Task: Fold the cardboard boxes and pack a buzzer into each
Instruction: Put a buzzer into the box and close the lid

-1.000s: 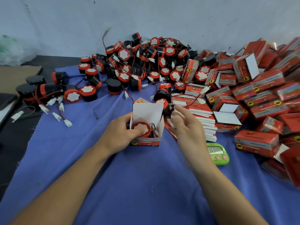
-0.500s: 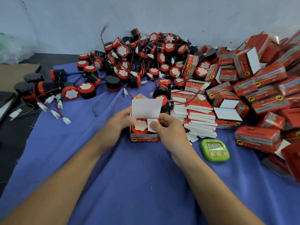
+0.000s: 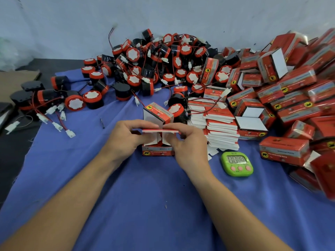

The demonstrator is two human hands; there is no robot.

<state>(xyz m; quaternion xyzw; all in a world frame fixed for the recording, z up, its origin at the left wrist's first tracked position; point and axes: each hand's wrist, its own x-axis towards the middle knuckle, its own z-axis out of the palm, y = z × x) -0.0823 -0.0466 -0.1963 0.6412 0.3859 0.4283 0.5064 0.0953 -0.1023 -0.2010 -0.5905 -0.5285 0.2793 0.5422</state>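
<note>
A red cardboard box (image 3: 158, 151) is being kept upright on the blue cloth (image 3: 154, 205) at the centre of the frame, and its top flap (image 3: 160, 131) is being held level over the opening, seen edge-on as a thin red and white strip. The left end of that flap is being pinched by the left hand (image 3: 125, 138), with the fingers (image 3: 139, 123) curled over it from above and the thumb below. The right end is being pinched in the same way by the right hand (image 3: 186, 142). Beneath the flap two white side tabs are being kept folded inward, and between them the buzzer (image 3: 157, 144) is being glimpsed as a red patch inside the box. Just behind, a second box (image 3: 159, 114) is being left standing with a white face turned to the camera. To the right of the hands a stack of flat unfolded boxes (image 3: 222, 127) is being kept, and a green timer (image 3: 236, 163) is lying on the cloth below that stack. A heap of loose buzzers (image 3: 159, 60) with red wires and white plugs is being kept across the upper middle of the frame, and a pile of closed boxes (image 3: 293, 91) is filling the right side. The dark counter (image 3: 12, 160) is showing past the cloth's left edge.
</note>
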